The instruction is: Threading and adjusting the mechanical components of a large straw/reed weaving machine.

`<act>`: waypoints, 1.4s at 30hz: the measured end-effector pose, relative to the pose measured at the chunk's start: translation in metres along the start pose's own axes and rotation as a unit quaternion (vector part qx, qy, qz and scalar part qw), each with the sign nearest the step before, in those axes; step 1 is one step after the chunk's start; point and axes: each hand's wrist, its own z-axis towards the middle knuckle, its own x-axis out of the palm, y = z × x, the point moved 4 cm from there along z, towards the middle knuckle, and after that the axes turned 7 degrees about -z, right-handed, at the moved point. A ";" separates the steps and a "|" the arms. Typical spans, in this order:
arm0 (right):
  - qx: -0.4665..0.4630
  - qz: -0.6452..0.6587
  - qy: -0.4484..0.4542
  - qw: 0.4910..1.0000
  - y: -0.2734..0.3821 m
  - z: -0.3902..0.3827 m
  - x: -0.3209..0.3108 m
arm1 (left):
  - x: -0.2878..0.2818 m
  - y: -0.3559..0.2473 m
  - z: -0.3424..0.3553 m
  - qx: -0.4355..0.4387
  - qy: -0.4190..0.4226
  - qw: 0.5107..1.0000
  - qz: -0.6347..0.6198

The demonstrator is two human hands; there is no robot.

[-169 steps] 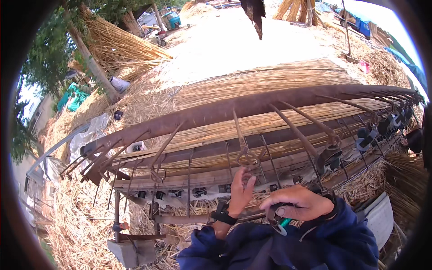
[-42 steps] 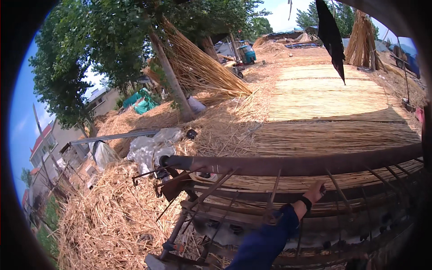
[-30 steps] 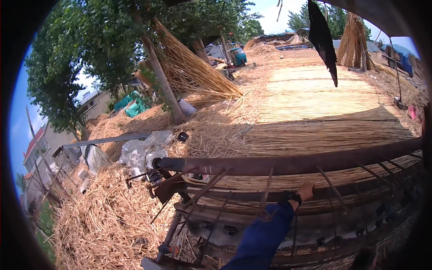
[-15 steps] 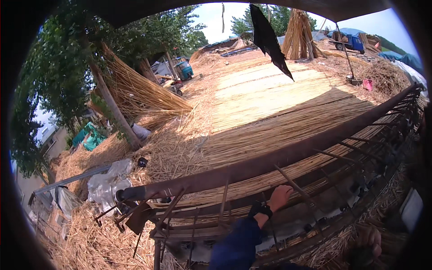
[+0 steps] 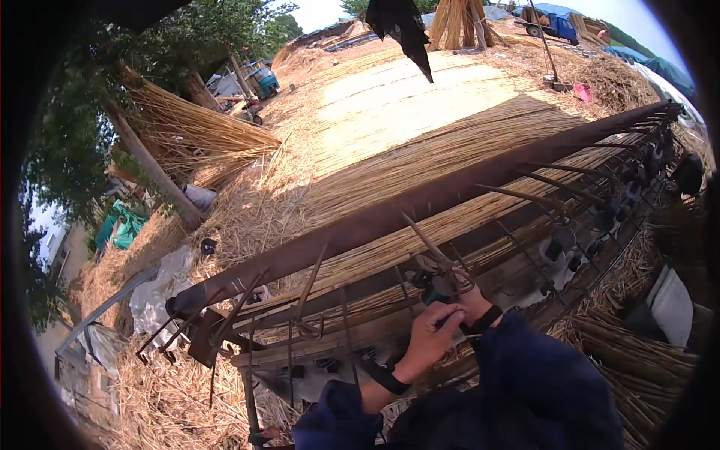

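Note:
Both hands meet at the near side of a reed-weaving frame with a long rusty pipe [image 5: 360, 240]. My left hand [image 5: 429, 339] has its thumb and finger pinched together against my right wrist area; what lies in the pinch is too small to make out. Just beyond it, my right hand [image 5: 472, 301] reaches in with curled fingers, beside a dark rounded piece [image 5: 435, 286] and the hooked end of a metal rod [image 5: 426, 238]. Its fingertips are partly hidden there. Behind the pipe stretches a woven reed mat [image 5: 442, 142].
More metal rods [image 5: 311, 279] jut from the pipe toward me. A bundle of reeds [image 5: 619, 367] lies at my lower right near a pale panel [image 5: 670, 306]. Loose straw [image 5: 161, 397] covers the ground at left, with clear plastic sheeting [image 5: 161, 292].
My right hand has come up from the lower right to the frame. My left hand has drawn back toward me and closed into a pinch beside it. The view has tilted downward.

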 end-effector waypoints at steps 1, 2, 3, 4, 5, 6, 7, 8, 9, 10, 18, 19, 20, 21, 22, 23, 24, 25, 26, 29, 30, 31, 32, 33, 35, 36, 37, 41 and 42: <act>0.043 0.051 0.017 0.998 -0.003 0.007 -0.011 | -0.015 0.015 0.003 -0.061 -0.092 0.993 -0.032; 0.082 0.102 0.034 0.991 -0.011 0.013 -0.025 | -0.032 0.029 0.008 -0.123 -0.182 0.974 -0.062; 0.087 0.106 0.025 0.990 -0.018 0.014 -0.039 | -0.045 0.041 0.013 -0.192 -0.224 0.933 -0.207; 0.088 0.129 0.036 0.987 -0.024 0.013 -0.048 | -0.052 0.053 0.015 -0.253 -0.264 0.865 -0.344; 0.089 0.152 0.053 0.983 -0.028 0.011 -0.048 | -0.054 0.064 0.012 -0.288 -0.254 0.827 -0.411; 0.092 0.153 0.054 0.982 -0.031 0.000 -0.050 | -0.053 0.070 0.003 -0.289 -0.257 0.826 -0.409; 0.083 0.114 0.028 0.990 -0.029 -0.014 -0.052 | -0.043 0.076 -0.005 -0.340 -0.194 0.808 -0.441; 0.075 0.076 0.007 0.994 -0.029 -0.029 -0.050 | -0.035 0.076 -0.012 -0.387 -0.134 0.784 -0.467; 0.038 0.135 0.107 0.984 -0.022 -0.044 -0.049 | -0.019 0.057 -0.007 -0.425 -0.156 0.774 -0.443; 0.004 0.193 0.214 0.958 -0.017 -0.063 -0.043 | -0.020 0.055 -0.005 -0.430 -0.156 0.772 -0.442; 0.045 -0.071 0.063 0.994 0.011 -0.148 -0.063 | -0.024 0.136 0.055 -0.429 -0.006 0.749 -0.505; -0.021 -0.093 0.114 0.989 0.032 -0.159 -0.044 | -0.029 0.155 0.062 -0.417 -0.064 0.771 -0.477; -0.077 -0.098 0.199 0.972 0.048 -0.169 -0.026 | -0.034 0.151 0.065 -0.418 -0.069 0.772 -0.474; -0.135 -0.107 0.275 0.946 0.063 -0.179 -0.011 | -0.031 0.144 0.068 -0.425 -0.061 0.777 -0.461; -0.156 -0.112 0.406 0.893 0.073 -0.186 0.004 | -0.032 0.129 0.070 -0.430 -0.057 0.784 -0.444; -0.188 -0.151 0.496 0.834 0.094 -0.217 0.021 | 0.010 0.104 0.084 -0.416 0.019 0.771 -0.481; -0.204 -0.266 0.501 0.798 0.110 -0.231 0.036 | 0.026 0.083 0.082 -0.418 0.033 0.769 -0.482; -0.268 -0.436 0.449 0.733 0.122 -0.239 0.050 | 0.038 0.058 0.080 -0.390 0.052 0.784 -0.479; -0.318 -0.591 0.377 0.638 0.130 -0.243 0.058 | 0.049 0.031 0.077 -0.361 0.073 0.798 -0.476; -0.376 -0.661 0.371 0.533 0.132 -0.207 0.058 | 0.035 -0.041 0.040 -0.276 0.123 0.844 -0.443; -0.360 -0.570 0.363 0.643 0.141 -0.209 0.060 | 0.043 -0.055 0.025 -0.238 0.169 0.860 -0.419; -0.339 -0.467 0.346 0.740 0.147 -0.208 0.056 | 0.053 -0.054 0.012 -0.232 0.226 0.884 -0.338; -0.363 -0.324 0.336 0.807 0.144 -0.197 0.056 | 0.060 -0.048 -0.002 -0.222 0.271 0.903 -0.249; -0.336 -0.286 0.305 0.844 0.148 -0.187 0.061 | 0.069 -0.033 -0.016 -0.216 0.275 0.903 -0.251; -0.254 -0.332 0.178 0.891 0.149 -0.159 0.096 | 0.078 -0.001 -0.041 -0.141 0.314 0.932 -0.113; -0.257 -0.335 0.179 0.889 0.149 -0.152 0.101 | 0.080 0.001 -0.046 -0.138 0.315 0.932 -0.112; -0.284 -0.481 0.233 0.796 0.144 -0.145 0.108 | 0.080 0.001 -0.045 -0.121 0.303 0.942 -0.083; -0.176 -0.612 0.371 0.676 0.112 -0.177 0.089 | 0.054 0.010 -0.043 -0.119 0.256 0.959 0.024; -0.126 -0.590 0.365 0.709 0.105 -0.189 0.070 | 0.049 0.015 -0.041 -0.128 0.237 0.961 0.061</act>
